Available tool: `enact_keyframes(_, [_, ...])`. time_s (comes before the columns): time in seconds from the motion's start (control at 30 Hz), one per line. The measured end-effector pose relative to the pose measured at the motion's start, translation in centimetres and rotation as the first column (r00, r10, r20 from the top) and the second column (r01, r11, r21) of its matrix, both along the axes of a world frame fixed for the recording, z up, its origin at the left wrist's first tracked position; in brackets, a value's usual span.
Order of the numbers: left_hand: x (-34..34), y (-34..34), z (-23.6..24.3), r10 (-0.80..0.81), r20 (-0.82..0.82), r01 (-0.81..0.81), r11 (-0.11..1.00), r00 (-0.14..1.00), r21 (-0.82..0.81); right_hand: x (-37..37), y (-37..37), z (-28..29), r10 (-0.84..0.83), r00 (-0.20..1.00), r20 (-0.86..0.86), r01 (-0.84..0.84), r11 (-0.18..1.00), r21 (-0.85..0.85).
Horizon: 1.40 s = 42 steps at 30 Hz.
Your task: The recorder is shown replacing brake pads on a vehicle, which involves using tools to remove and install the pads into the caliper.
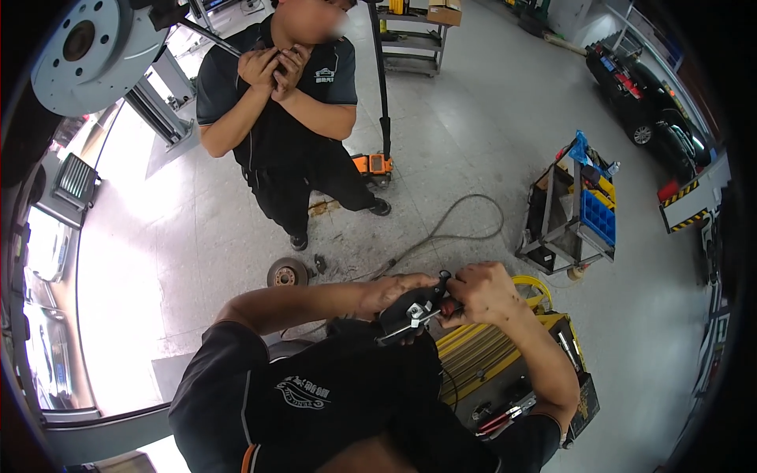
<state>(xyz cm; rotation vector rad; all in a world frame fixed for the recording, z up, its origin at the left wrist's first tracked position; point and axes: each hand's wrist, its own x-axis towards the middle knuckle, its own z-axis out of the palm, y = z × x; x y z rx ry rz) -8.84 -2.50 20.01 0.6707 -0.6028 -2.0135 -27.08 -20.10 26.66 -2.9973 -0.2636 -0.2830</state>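
Dark part [400,312] sits between the hands: left hand [393,292] wrapped around its body, right hand [485,292] bunched at a red piece [450,306], exact grip unclear. Likely heavy, stiff, possibly greasy; best held by the body. Yellow cart [473,344] crowds right; hose [404,255] and rotor [287,276] on floor [426,142] beyond.

Strong white light is pouring from the left, bleaching the left edge of the floor [173,268] (glare is nearly erasing detail there), while its right edge is looking greyer. Distortion is bending lines; blur is covering the co-worker's face [319,22].
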Motion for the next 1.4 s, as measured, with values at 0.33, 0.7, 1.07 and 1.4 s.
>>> enact_keyframes(0.33, [3.7, -1.2, 0.6, 0.315, 0.250, -0.373, 0.898, 0.916, 0.233, 0.3, -1.1, -1.3, -0.221, 0.972, 0.077, 0.224, 0.974, -0.038])
enact_keyframes(0.7, [12.0, 7.5, -16.4, 0.748, 0.170, -0.708, 0.491, 0.641, 0.507, -5.2, 5.0, -12.0, -0.823, 0.557, -0.106, 0.809, 0.511, 0.290])
enact_keyframes(1.07, [14.1, 6.4, -23.0, 0.510, 0.307, -0.553, 0.446, 0.803, 0.704, -5.3, 17.1, -14.8, -0.966, 0.027, -0.258, 0.718, -0.160, 0.678])
enact_keyframes(1.4, [10.7, 2.3, -20.4, 0.253, 0.212, -0.328, 0.658, 0.944, 0.678, -10.3, 23.4, -16.7, -0.711, -0.333, -0.619, -0.041, -0.645, 0.763])
